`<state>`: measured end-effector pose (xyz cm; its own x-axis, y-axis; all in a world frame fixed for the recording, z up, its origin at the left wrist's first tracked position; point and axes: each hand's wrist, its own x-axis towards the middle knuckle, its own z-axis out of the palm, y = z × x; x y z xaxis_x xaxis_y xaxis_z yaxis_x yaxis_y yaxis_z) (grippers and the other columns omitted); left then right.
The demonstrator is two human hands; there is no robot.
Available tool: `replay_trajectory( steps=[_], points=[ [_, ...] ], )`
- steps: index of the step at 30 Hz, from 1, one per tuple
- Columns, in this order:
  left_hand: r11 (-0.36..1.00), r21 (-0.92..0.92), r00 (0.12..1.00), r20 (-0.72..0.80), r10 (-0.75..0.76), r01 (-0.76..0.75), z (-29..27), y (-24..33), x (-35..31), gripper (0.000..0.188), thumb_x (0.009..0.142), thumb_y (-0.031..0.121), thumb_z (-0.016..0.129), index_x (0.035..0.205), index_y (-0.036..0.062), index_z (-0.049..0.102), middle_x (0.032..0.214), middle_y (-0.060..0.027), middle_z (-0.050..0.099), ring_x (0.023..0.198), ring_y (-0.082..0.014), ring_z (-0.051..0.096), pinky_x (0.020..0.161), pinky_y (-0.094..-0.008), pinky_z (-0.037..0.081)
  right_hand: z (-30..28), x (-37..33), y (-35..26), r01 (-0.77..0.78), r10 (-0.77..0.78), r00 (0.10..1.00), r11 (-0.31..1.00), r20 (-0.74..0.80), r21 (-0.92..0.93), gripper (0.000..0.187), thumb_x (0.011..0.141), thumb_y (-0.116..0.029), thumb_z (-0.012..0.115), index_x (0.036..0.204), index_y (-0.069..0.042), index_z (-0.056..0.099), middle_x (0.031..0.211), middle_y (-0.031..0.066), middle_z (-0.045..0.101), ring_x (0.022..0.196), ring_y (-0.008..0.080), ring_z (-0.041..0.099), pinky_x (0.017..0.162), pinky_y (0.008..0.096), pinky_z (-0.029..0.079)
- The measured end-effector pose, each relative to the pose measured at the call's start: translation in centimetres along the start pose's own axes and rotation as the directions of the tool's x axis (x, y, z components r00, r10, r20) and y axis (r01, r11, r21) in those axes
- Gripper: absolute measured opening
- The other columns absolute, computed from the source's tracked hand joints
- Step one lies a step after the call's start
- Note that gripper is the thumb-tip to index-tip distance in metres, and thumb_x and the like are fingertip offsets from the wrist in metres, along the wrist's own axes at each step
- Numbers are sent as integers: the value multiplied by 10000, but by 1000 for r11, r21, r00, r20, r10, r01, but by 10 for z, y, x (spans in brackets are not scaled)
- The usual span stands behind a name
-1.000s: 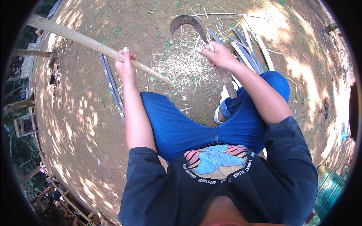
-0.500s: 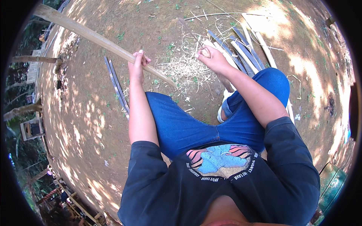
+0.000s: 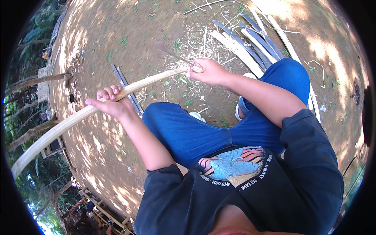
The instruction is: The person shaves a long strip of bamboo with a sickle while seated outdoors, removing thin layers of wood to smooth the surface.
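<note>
A long pale wooden strip (image 3: 154, 79) slants across in front of me, its left end running out past the lower left. My left hand (image 3: 113, 102) is closed round its middle, fingers over the far side and thumb along the near side. In my right hand (image 3: 209, 72) is a knife with a rounded wooden handle end. Its thin dark blade (image 3: 172, 53) points up and left, somewhat blurred. The strip's right end comes right up to my right fist; whether they touch, I cannot tell.
Curly wood shavings (image 3: 205, 45) litter the brown ground ahead. Several dark and pale split strips (image 3: 254, 49) lie beyond my right knee (image 3: 288, 72). Two dark strips (image 3: 127, 88) lie near my left knee. Wooden posts and rails (image 3: 35, 80) stand at the far left.
The wooden strip has swung round: its left end has dropped and its right end has risen to my right hand. My left hand has moved left and down. The knife has turned leftward.
</note>
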<state>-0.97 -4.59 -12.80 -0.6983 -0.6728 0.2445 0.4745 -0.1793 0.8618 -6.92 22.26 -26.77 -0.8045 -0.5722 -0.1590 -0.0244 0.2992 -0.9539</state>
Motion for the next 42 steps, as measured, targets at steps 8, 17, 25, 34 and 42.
replay_trajectory(
  steps=[8, 17, 25, 34, 42],
  points=[
    [939, -283, 924, 375, -82, 198, 45, 43, -37, 545, 946, 612, 479, 810, 96, 589, 684, -73, 559, 775, -263, 611, 1096, -590, 366, 12, 3, -22, 126, -124, 992, 990, -33, 56, 590, 736, -384, 825, 1229, -136, 617, 979, 116, 701, 871, 222, 671, 802, 341, 517],
    [970, -226, 796, 601, 66, 90, 35, -17, -42, 408, 991, 479, 502, 772, 137, 464, 605, -3, 476, 547, -111, 494, 487, -233, 448, 7, -2, -27, 257, -260, 965, 964, 44, 62, 478, 800, -335, 797, 1176, -81, 646, 887, 62, 694, 817, 131, 640, 767, 289, 491],
    [939, -338, 884, 418, 209, -63, 18, 23, -28, 383, 1023, 304, 426, 667, 173, 375, 466, 23, 394, 406, -86, 421, 374, -229, 387, -28, -17, -34, -7, 14, 998, 993, -61, 116, 374, 854, -419, 729, 921, -62, 638, 731, 29, 620, 677, 124, 574, 635, 302, 459],
    [916, -338, 875, 349, 334, -215, 20, 56, -39, 317, 902, 256, 463, 615, 179, 350, 465, 17, 384, 478, -115, 379, 505, -280, 321, -16, -28, -25, 34, -55, 990, 987, -131, -159, 434, 822, -462, 699, 747, -37, 645, 578, 154, 584, 563, 319, 607, 574, 416, 474],
    [895, -299, 878, 248, 408, -331, 39, 63, -45, 284, 898, 207, 437, 621, 172, 379, 435, 32, 348, 399, -91, 341, 423, -252, 334, 3, -33, -64, 302, -296, 953, 921, 63, -247, 369, 867, -396, 653, 734, -52, 641, 581, 163, 586, 573, 339, 619, 559, 440, 476]
  ],
)
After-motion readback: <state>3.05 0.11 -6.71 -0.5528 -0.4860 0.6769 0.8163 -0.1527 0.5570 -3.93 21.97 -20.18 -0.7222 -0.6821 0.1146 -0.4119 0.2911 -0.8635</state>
